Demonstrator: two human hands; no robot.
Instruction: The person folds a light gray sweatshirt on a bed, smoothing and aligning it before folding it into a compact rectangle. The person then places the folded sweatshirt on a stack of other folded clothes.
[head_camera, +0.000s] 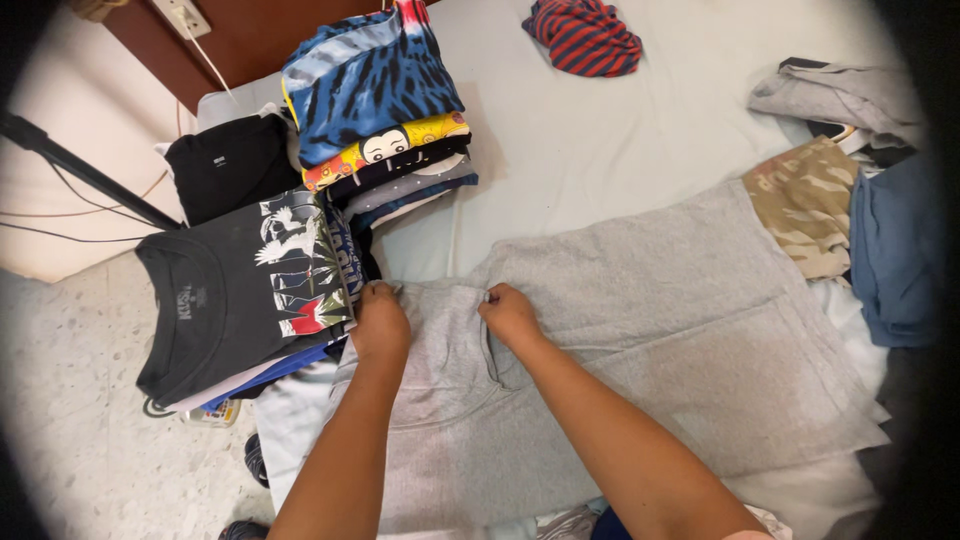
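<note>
Right of the dark grey printed T-shirt (240, 290) topping a folded stack, a heather-grey knit T-shirt (650, 340) lies flat on the pale bedsheet (580, 140). Left hand (380, 322) and right hand (510, 315) each pinch its collar edge, fingers closed on fabric. Likely soft, light, floppy; best gripped at the collar and shoulder seams.

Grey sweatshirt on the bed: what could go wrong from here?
1. Both hands, left hand and right hand, pinch the grey sweatshirt near its top edge only; the far side may drag and wrinkle.
2. The left hand is close to the folded stack, which overhangs the bed edge and might get knocked off.
</note>
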